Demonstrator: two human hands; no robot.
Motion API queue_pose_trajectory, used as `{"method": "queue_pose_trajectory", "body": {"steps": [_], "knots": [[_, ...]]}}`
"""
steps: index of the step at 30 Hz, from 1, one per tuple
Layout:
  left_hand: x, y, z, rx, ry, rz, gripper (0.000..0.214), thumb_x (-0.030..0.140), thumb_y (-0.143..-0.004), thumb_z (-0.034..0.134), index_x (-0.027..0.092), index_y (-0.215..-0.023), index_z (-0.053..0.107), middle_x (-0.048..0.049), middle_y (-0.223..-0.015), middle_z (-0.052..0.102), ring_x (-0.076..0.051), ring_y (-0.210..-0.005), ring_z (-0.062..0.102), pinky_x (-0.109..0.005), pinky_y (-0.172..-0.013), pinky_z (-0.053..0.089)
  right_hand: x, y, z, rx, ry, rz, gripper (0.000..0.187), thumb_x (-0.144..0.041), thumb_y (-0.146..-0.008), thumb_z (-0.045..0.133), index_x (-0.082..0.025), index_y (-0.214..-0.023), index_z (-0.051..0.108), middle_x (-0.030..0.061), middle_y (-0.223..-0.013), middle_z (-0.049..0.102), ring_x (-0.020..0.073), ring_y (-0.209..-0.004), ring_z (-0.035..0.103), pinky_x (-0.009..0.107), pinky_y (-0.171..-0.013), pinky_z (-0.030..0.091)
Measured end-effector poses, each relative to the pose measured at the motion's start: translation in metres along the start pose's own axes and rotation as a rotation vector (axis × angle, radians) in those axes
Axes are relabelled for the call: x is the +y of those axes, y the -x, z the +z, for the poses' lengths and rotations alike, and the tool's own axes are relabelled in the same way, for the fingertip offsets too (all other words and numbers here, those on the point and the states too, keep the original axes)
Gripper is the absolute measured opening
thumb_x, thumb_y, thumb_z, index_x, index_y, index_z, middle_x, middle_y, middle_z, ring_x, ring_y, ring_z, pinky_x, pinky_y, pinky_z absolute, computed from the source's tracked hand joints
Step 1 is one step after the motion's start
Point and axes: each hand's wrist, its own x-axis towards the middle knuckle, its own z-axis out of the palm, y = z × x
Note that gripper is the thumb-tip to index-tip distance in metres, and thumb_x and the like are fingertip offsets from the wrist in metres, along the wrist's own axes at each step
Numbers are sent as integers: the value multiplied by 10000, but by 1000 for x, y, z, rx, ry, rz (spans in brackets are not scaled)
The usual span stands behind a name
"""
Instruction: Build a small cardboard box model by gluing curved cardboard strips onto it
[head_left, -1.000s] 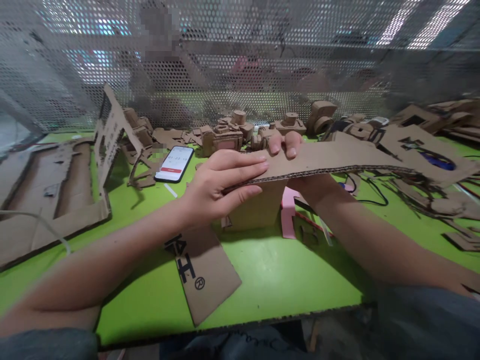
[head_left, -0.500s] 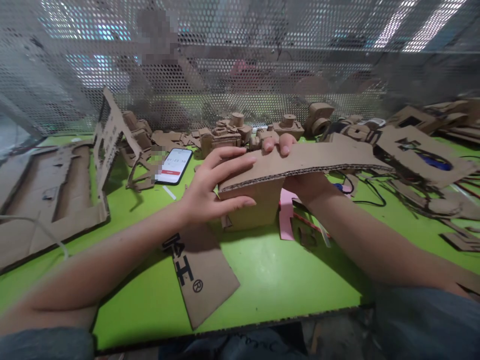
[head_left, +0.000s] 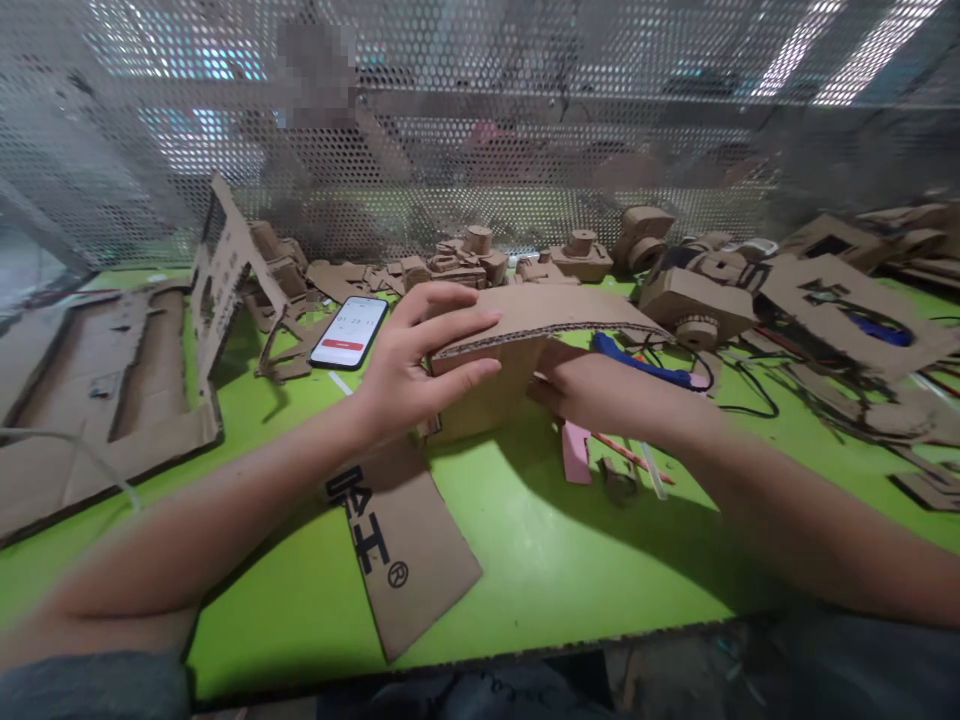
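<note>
- The right hand (head_left: 592, 392) is motion-blurred, its fingers hard to make out.
- The left hand (head_left: 420, 365) hides part of the bent corrugated cardboard piece (head_left: 540, 310).
- The phone's (head_left: 349, 332) on-screen digits are too small to read.
- The blue object (head_left: 637, 360) is partly hidden, its kind unclear.
- The figure (head_left: 315, 130) behind the perforated metal screen (head_left: 525, 60) is blurred.
- The cardboard sheets (head_left: 915, 225) at the right are cut off by the picture's edge.

Head-worn camera, facing forward and down over green table (head_left: 570, 560) toward perforated metal screen (head_left: 480, 130); hands (head_left: 427, 365) close.
</note>
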Motion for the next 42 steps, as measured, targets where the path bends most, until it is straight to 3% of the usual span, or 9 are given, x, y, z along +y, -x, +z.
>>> {"method": "queue_pose_trajectory", "body": {"steps": [4,5,7,9,11,17,25,33,42], "knots": [[0,3,1,-67,-58,-14,409,576,-1002,757,310,-1310,800,-97,-1305,753,-274,-1204,727,-493,-1076,641,-46,26,-25,-379,246,45,263,-280,-974,702,-309,-715,732,-7,-638,664,175,-479,554,329,-453,430],[1,4,2,-81,-67,-4,420,594,-1006,741,307,-1308,797,-100,-1313,753,-276,-1205,724,-499,-1080,637,-56,25,-29,-348,265,-17,229,-346,-1018,669,-334,-812,770,7,-716,712,202,-585,635,353,-563,520],[2,6,2,-87,-75,46,423,597,-1014,724,316,-1327,776,-103,-1336,748,-277,-1208,719,-501,-1078,634,-64,16,-35,-47,308,-172,140,-462,-1013,701,-389,-1030,819,43,-1027,792,280,-945,738,467,-897,619],[2,7,4,-78,-67,111,411,570,-1017,728,339,-1356,738,-100,-1345,741,-274,-1209,714,-491,-1062,637,-58,2,-35,32,322,-236,356,-572,-947,777,-412,-1264,808,51,-1419,725,379,-1396,624,611,-1221,478],[2,7,4,-63,-39,159,405,532,-1015,744,355,-1376,698,-98,-1330,733,-272,-1218,708,-481,-1054,637,-46,-9,-30,-25,306,-234,535,-634,-909,807,-424,-1399,762,30,-1583,632,439,-1557,479,708,-1323,311],[-1,9,3,-78,53,147,382,463,-1015,757,390,-1376,652,-92,-1358,696,-278,-1252,705,-492,-1054,638,-32,-12,-15,-25,180,-177,427,-505,-959,793,-423,-1377,779,35,-1447,720,396,-1390,612,699,-1325,340],[2,12,7,-57,51,116,309,470,-1044,717,386,-1337,662,-84,-1324,700,-264,-1222,718,-481,-1016,659,-39,-7,-11,8,179,-151,340,-455,-994,759,-395,-1324,813,54,-1439,717,402,-1397,598,696,-1311,365],[-2,4,10,-61,109,185,301,418,-1029,760,353,-1305,656,-69,-1268,704,-256,-1169,728,-455,-969,666,-39,-1,-14,-99,730,-311,553,-411,-1145,484,-212,-1656,549,174,-1619,619,365,-1408,627,622,-1178,539],[-2,4,12,-67,111,139,243,455,-1050,721,369,-1267,657,-69,-1273,696,-266,-1168,725,-503,-959,669,-31,-1,-16,-69,775,-341,514,-363,-1125,535,-288,-1631,580,139,-1632,625,336,-1426,639,599,-1160,562]]}}
